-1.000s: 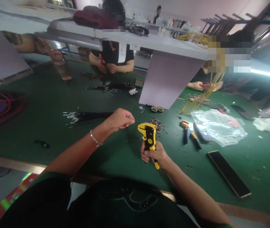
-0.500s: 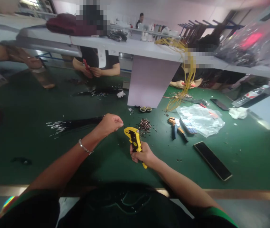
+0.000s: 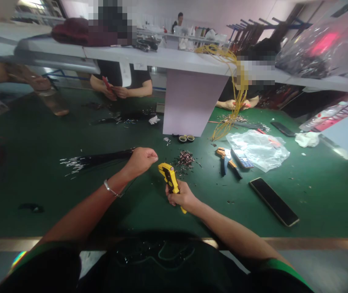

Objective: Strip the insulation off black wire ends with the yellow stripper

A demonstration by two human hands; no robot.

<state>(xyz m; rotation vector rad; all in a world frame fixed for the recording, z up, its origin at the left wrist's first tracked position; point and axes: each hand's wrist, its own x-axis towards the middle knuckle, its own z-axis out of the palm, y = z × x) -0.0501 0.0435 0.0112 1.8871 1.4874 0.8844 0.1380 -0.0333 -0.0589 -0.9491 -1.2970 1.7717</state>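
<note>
My left hand (image 3: 143, 160) is closed in a pinch, fingertips pointing right. A thin black wire (image 3: 128, 186) trails from under it toward the bracelet on my wrist; its pinched end is too small to make out. My right hand (image 3: 180, 193) is wrapped round the handles of a yellow and black wire stripper (image 3: 168, 174), whose head points up and left, just right of my left fingertips. Behind my left hand lies a bundle of black wires (image 3: 100, 157) with pale ends at the left. A pile of small copper-coloured bits (image 3: 185, 158) sits beyond the stripper.
Right of the pile lie orange-handled pliers (image 3: 229, 162), a keypad phone (image 3: 243, 158), a clear plastic bag (image 3: 261, 150) and a black smartphone (image 3: 274, 202). Yellow wires (image 3: 239, 97) hang from the shelf (image 3: 174, 59). Across the green table (image 3: 79, 215), co-workers' hands (image 3: 115, 92) hold red-handled tools.
The wire stripper has tilted slightly and its head sits a little left of before. My left hand keeps its pinch almost in place. The whole view has shifted a little.
</note>
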